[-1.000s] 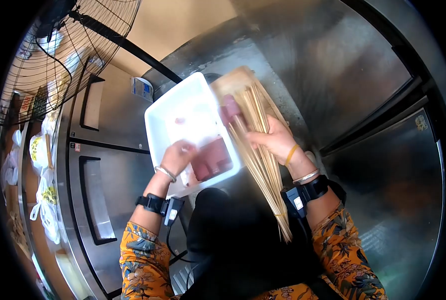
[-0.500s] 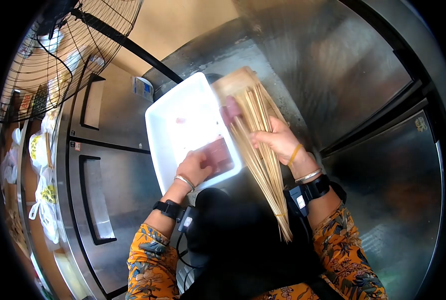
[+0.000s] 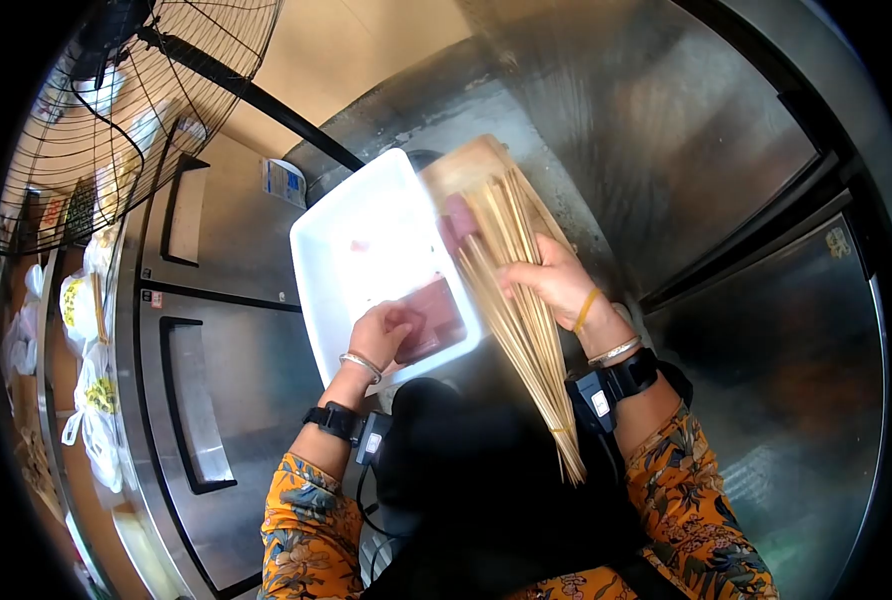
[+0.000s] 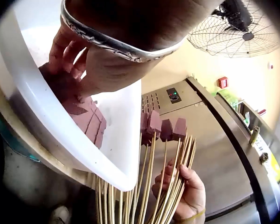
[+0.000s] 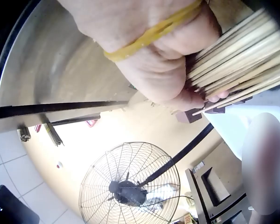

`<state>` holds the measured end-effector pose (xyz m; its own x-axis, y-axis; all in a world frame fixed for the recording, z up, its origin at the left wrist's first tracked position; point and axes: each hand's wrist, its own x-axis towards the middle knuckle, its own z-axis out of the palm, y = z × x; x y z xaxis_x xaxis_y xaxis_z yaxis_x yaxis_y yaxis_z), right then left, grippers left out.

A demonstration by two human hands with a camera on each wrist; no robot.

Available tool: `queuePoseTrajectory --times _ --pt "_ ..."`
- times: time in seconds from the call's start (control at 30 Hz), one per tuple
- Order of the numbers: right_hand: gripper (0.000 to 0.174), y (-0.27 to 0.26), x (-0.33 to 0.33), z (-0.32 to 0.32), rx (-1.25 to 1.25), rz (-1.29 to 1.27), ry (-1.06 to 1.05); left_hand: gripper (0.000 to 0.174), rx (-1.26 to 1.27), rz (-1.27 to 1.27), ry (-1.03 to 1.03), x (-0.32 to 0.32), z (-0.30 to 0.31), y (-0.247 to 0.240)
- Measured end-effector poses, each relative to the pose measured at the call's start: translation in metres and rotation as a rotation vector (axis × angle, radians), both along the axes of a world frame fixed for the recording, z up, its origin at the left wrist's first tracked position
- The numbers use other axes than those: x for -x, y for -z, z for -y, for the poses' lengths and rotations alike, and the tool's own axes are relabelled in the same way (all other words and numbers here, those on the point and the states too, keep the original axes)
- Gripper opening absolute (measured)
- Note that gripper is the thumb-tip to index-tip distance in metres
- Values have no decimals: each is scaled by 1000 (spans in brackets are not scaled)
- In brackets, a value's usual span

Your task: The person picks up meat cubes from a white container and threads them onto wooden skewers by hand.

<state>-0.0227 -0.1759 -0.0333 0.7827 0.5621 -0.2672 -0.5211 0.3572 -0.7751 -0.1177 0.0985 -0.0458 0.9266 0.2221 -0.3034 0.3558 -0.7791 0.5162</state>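
Note:
My left hand (image 3: 378, 335) reaches into a white tub (image 3: 324, 255), over dark red blocks (image 3: 444, 308) cut into pieces, like blood curd. In the left wrist view, its fingers and thumb pinch one dark red block (image 4: 60, 85) at the end of the cut slab. My right hand (image 3: 558, 288) grips a thick bundle of bamboo skewers (image 3: 534, 350) beside the tub. Several skewers bear dark red blocks (image 4: 154, 122) on their upper ends. Fanned out, the bundle crosses the tub's right side in the head view.
A wooden board (image 3: 478, 156) lies under the skewers' upper ends, on a metal counter (image 3: 556, 130). A wire-caged fan (image 3: 181, 70) stands at the upper left. Steel fridge doors (image 3: 231, 390) flank the left side, near shelves with plastic bags (image 3: 96, 400).
My left hand has moved down and right inside the tub onto the red blocks, then shifted slightly there, its fingers closing on a block. The right hand keeps its grip on the skewers, nearly still.

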Motion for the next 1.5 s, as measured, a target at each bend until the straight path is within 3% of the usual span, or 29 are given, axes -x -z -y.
queuePoseTrajectory --times 0.33,0.53,0.63,0.73,0.77,0.87,0.9,1.0,1.13,1.27,1.5 --pt "23 1 -2 -3 13 24 37 38 -206 -11 214 0 26 -27" --pt "25 0 -1 -3 23 0 51 31 58 -69 30 -1 18 -23" --pt "25 3 -2 -4 88 12 45 28 -217 20 119 -3 24 -31" --pt "24 1 -1 -4 34 11 43 24 -194 15 39 -10 24 -38" --pt "24 6 -2 -3 10 23 18 22 -63 31 -8 -13 15 -33" --pt "23 13 -1 -4 -39 108 27 23 751 48 -401 -30 15 -52" --pt "21 4 1 -2 -61 93 13 23 921 57 -412 -35 19 -62" --pt "20 10 4 -3 -70 78 -23 22 1149 120 -421 -58 32 -75" --pt "21 6 6 0 -49 72 -50 25 1282 157 -466 -86 51 -79" --pt "24 4 6 -1 -15 103 -26 16 1328 154 -432 -108 50 -74" --pt "25 3 7 -1 -22 63 -61 16 1192 217 -383 -115 58 -80"
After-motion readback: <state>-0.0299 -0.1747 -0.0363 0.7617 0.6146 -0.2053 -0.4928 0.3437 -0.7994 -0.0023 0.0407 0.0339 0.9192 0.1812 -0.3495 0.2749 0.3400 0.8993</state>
